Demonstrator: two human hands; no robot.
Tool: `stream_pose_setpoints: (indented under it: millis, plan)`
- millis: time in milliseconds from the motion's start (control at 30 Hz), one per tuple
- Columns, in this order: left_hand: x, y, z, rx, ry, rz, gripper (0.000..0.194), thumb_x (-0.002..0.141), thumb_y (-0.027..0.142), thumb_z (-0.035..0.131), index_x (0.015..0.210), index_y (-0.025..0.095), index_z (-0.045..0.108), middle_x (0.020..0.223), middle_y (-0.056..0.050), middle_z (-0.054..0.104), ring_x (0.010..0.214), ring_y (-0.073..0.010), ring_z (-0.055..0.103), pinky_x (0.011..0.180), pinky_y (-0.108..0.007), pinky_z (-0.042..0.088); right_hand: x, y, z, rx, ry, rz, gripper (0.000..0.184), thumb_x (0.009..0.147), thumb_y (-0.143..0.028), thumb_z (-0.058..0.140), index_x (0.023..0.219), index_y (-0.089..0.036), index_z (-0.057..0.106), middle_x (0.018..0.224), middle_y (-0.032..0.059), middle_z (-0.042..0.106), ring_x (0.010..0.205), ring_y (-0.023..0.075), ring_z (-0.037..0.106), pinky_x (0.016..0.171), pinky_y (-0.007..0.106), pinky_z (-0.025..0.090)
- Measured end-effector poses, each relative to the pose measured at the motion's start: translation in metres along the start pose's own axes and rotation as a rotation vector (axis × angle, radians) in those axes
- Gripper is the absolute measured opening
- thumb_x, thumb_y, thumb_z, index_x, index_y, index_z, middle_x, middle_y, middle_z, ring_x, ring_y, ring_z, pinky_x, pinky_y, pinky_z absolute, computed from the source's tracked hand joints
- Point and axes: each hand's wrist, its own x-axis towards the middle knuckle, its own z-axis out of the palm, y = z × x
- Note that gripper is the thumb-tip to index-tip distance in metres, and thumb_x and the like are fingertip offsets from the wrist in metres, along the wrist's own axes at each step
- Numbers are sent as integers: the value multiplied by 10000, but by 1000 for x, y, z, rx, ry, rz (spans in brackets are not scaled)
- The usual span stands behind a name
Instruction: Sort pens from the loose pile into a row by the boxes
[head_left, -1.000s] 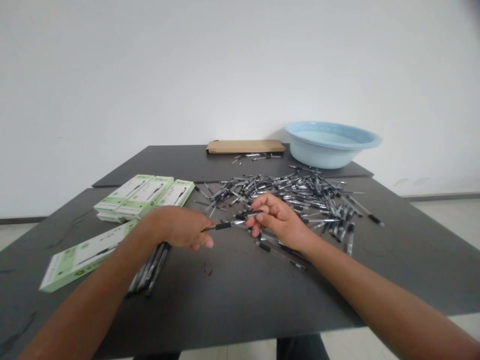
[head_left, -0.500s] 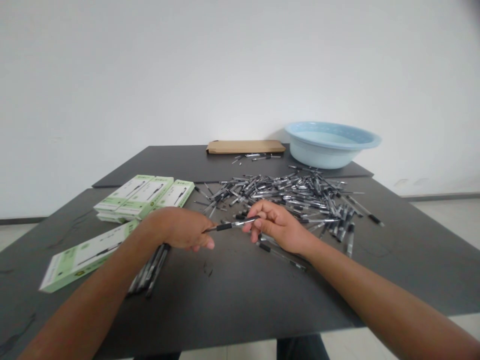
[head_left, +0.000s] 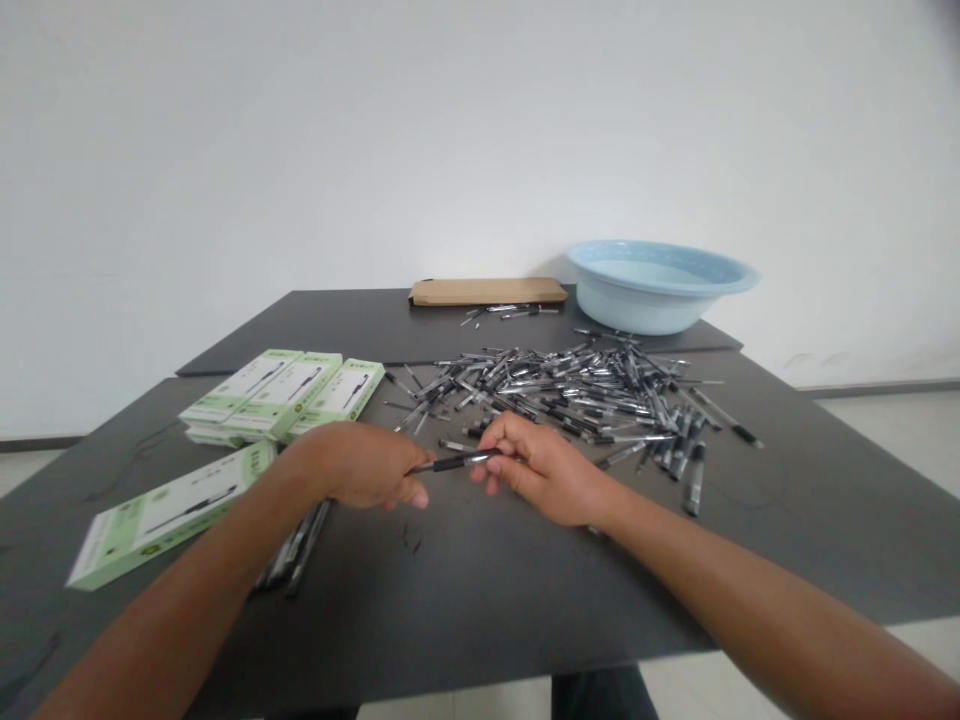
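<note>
Between my hands a pen (head_left: 457, 461) with a black grip and a clear barrel lies almost level above the dark table (head_left: 450, 600). My left hand (head_left: 371, 465) is closed on its left end. The fingertips of my right hand (head_left: 536, 468) pinch its other end. Behind and beside my right hand spreads a loose heap of pens and pen parts (head_left: 592, 390). Under my left wrist a bundle of pens (head_left: 296, 555) lies on the table, partly hidden by the forearm.
Green and white pen boxes (head_left: 266, 395) are stacked at the left, with a single box (head_left: 172, 512) nearer me. At the back stand a light blue basin (head_left: 660, 300) and a flat brown cardboard piece (head_left: 487, 291). A few pen parts (head_left: 510, 313) lie before the cardboard.
My right hand has come slightly left and down, closer to my left hand. More of the pen's right end is now covered by its fingers. My left hand has barely moved.
</note>
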Motion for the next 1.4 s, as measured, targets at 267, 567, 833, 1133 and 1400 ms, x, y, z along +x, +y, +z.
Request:
stream_pose_setpoints:
  millis: [267,567,833,1133,1400]
  plan:
    - [-11,7,-3,60,33,-84,491,890,346,515,1358,197,515,1179,-144,675,1013,-306,642,777,-346,488,0,1,7,17,16,-21,54,935,-161,445,981,-188,449,888,51,676,716,132,648,638,256,484]
    - [-18,2,11,71,147,-97,432,883,301,519,1304,212,557,1173,-121,682,1022,-300,646,768,-353,513,0,-11,9,47,0,-48,42,946,-189,450,985,-186,435,862,55,679,728,143,658,644,263,482]
    - [-22,9,21,115,271,-115,473,867,241,504,1332,163,530,1190,-146,670,1040,-309,640,845,-392,493,-3,-20,7,10,-16,-56,27,949,-178,443,975,-181,449,847,45,668,730,138,653,644,252,475]
    - [-23,3,37,116,370,-121,502,856,247,504,1356,201,510,1186,-124,675,1045,-300,639,872,-377,482,-7,-26,11,12,-7,-76,44,932,-159,465,969,-181,456,813,36,663,693,136,638,628,255,468]
    - [-20,10,13,90,203,-54,526,905,295,459,1422,203,418,1249,-120,643,1081,-276,622,858,-357,488,-4,-13,22,443,72,-114,155,930,-307,523,956,-176,445,800,39,645,661,123,632,626,275,501]
